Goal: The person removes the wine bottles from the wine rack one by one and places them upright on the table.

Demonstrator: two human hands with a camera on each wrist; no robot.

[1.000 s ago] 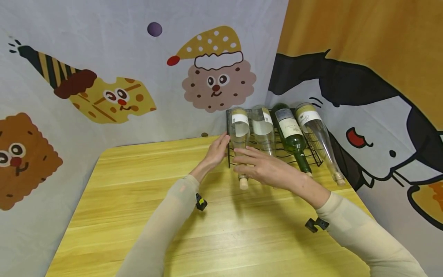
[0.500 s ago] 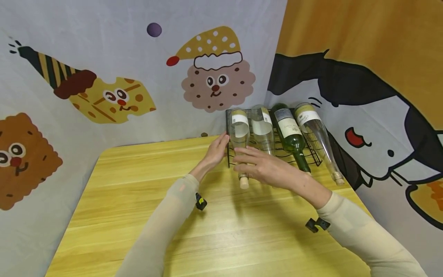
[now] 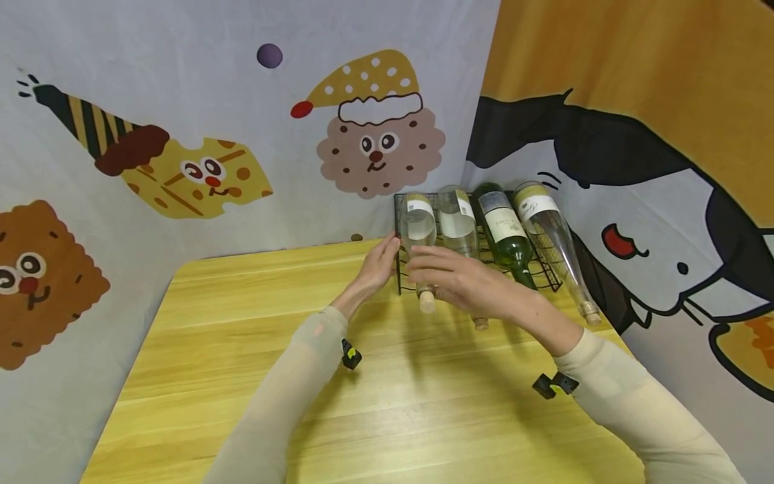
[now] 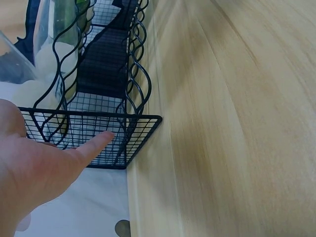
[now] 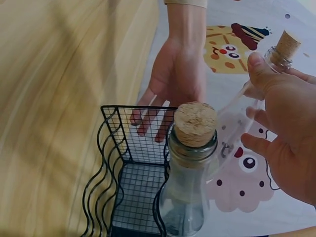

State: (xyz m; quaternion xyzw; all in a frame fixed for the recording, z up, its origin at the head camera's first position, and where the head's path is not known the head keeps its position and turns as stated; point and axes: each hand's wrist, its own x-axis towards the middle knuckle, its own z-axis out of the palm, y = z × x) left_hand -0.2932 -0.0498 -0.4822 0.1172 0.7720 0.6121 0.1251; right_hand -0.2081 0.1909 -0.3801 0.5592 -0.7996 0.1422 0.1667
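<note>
Four fingers aside, my left hand lies against the left mesh end of a black wire bottle rack, one straight digit along the panel in the left wrist view. My right hand holds the leftmost clear glass bottle by its neck, thumb just below the cork in the right wrist view. That bottle slants, cork toward me, its white-labelled base at the back. Beside it lies a second clear bottle, its neck partly hidden behind my right hand. Its cork appears close up.
A green wine bottle and another clear corked bottle lie farther right on the rack. The rack stands at the back right of the wooden table, near the printed cloth walls.
The leftmost bottle's corked end has risen and shifted back in my right hand. The second bottle's cork now shows below that hand. My left hand stays at the rack's end.
</note>
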